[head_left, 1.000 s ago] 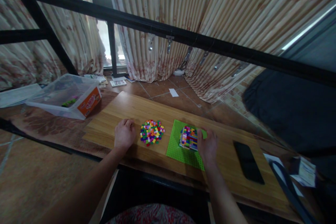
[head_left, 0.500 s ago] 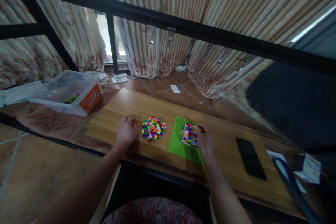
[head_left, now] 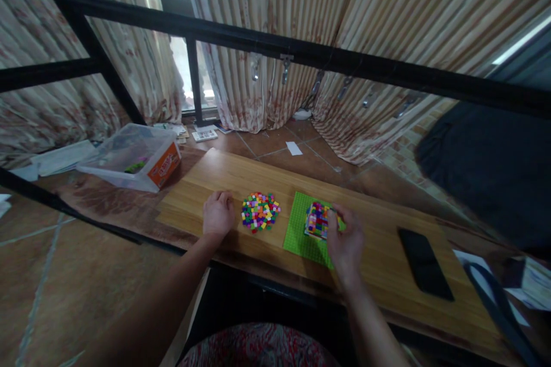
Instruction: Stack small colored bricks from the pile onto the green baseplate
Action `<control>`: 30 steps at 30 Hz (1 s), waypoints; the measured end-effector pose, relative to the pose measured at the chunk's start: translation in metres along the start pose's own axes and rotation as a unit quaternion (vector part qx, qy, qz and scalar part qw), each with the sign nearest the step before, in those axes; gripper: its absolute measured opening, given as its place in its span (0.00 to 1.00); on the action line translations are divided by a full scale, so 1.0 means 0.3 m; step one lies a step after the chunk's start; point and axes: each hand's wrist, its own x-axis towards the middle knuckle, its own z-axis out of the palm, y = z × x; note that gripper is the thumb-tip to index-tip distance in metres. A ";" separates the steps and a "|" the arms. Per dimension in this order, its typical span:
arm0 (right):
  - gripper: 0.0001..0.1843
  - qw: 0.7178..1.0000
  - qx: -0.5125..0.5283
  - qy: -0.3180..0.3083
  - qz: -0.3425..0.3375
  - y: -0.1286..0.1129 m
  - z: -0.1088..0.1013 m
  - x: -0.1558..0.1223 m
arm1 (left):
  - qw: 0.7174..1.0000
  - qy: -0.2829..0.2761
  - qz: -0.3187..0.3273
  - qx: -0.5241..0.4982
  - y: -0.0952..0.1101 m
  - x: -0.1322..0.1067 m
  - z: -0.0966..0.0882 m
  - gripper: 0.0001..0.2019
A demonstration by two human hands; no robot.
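Observation:
A small boxy structure of many-coloured toy bricks (head_left: 317, 220) stands on a green studded baseplate (head_left: 297, 235). My right hand (head_left: 348, 241) is at its right side, thumb against the bricks and fingers bent round the far right corner. Whether a loose brick is also between those fingertips is hidden. To the left, a flat heap of small loose bricks (head_left: 260, 212) in mixed colours lies on the wooden board. My left hand (head_left: 218, 215) rests on the board just left of this heap, its fingers curled in; anything inside them is out of sight.
The wooden board (head_left: 241, 169) carries a black phone (head_left: 424, 264) at the right. A clear plastic bin (head_left: 124, 169) with an orange label and something green inside sits beyond its left end. A black metal rail (head_left: 267, 49) with hanging clips crosses ahead, before striped curtains (head_left: 275, 0).
The whole view has shifted slightly, so everything sits a little further right. My right hand's fingers have spread somewhat at the brick structure. My left hand keeps its place beside the heap.

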 end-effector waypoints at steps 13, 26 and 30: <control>0.12 0.968 -0.065 -0.232 -0.072 -0.147 0.249 -0.219 | 1.000 0.012 0.014 0.007 -0.011 0.002 0.009 0.14; 0.11 0.977 0.045 -0.207 0.005 -0.138 0.191 -0.219 | 1.000 0.020 0.017 0.009 -0.019 0.005 0.017 0.14; 0.12 0.978 0.114 -0.144 0.096 -0.093 0.090 -0.189 | 1.000 0.023 0.018 0.009 -0.024 0.007 0.021 0.14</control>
